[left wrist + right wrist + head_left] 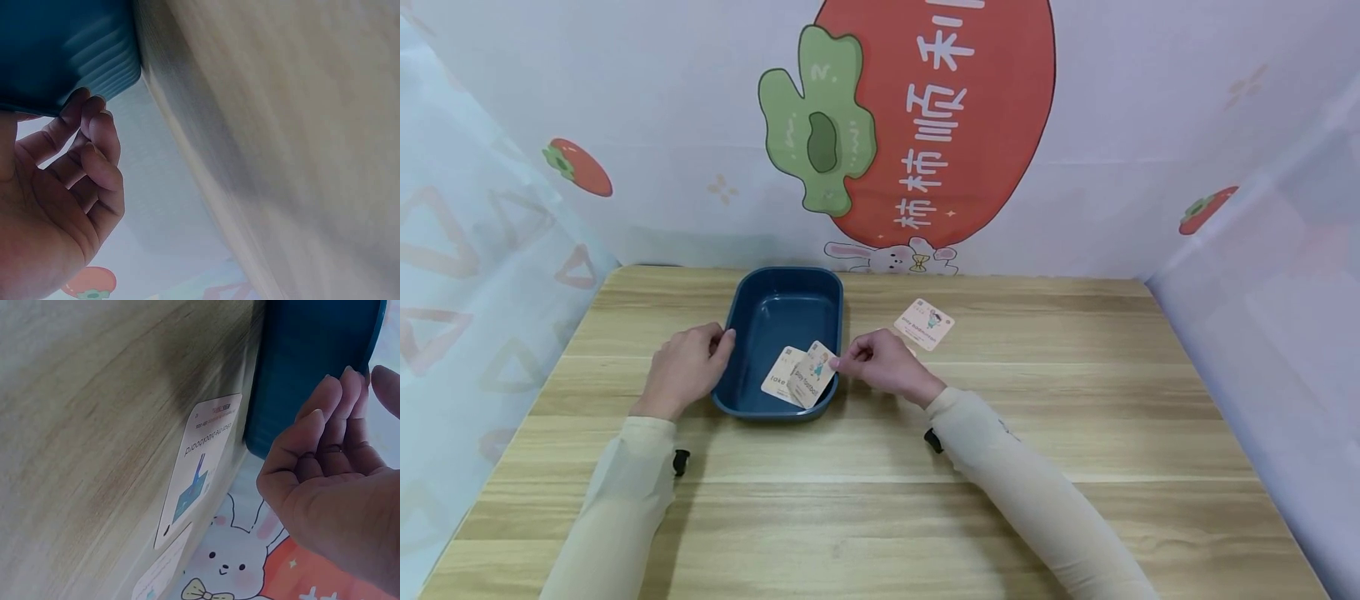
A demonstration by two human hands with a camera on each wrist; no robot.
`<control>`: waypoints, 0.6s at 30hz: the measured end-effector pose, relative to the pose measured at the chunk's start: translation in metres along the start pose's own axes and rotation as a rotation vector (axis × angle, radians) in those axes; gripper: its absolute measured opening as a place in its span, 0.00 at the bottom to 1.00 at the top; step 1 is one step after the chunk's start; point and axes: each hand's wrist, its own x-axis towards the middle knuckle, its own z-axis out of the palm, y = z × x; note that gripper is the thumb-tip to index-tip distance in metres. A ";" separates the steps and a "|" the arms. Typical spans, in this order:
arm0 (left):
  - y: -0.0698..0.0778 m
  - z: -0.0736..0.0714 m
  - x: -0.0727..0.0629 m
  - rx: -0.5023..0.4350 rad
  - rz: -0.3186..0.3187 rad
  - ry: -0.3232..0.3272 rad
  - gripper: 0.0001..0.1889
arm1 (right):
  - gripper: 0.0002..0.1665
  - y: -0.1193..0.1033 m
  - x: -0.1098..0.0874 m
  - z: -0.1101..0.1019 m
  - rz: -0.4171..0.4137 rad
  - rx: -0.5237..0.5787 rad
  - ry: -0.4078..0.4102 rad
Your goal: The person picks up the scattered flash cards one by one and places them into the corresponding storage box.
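A dark blue rectangular plastic bin [766, 329] stands on the table. My left hand [688, 367] holds its left rim, thumb over the edge and fingers outside. Over the right rim, my right hand [887, 364] pinches the edge of a "play football" card [817, 377] between thumb and finger. That card is tilted and overlaps a card reading "take" [778, 379] inside the bin; the rest of that text is covered. In the right wrist view, a "clean the blackboard" card [203, 453] lies beneath my right hand, mostly hidden in the head view.
A card with a badminton picture [925, 323] lies right of the bin, farther back. The wood-grain table [850, 517] meets a printed backdrop [685, 192] behind the bin, and pale sheets hang on both sides.
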 end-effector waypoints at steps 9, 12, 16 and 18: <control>-0.001 -0.001 -0.001 0.003 0.000 0.005 0.21 | 0.17 0.001 -0.001 -0.003 -0.019 -0.015 -0.005; -0.002 -0.001 0.000 0.007 0.002 0.012 0.20 | 0.17 0.001 -0.001 -0.003 -0.030 -0.013 -0.004; -0.002 0.001 0.000 0.002 0.010 0.014 0.20 | 0.18 0.000 0.000 -0.002 -0.032 -0.021 0.005; -0.002 0.001 0.001 0.000 0.012 0.015 0.20 | 0.18 -0.001 0.001 0.000 -0.026 -0.030 0.009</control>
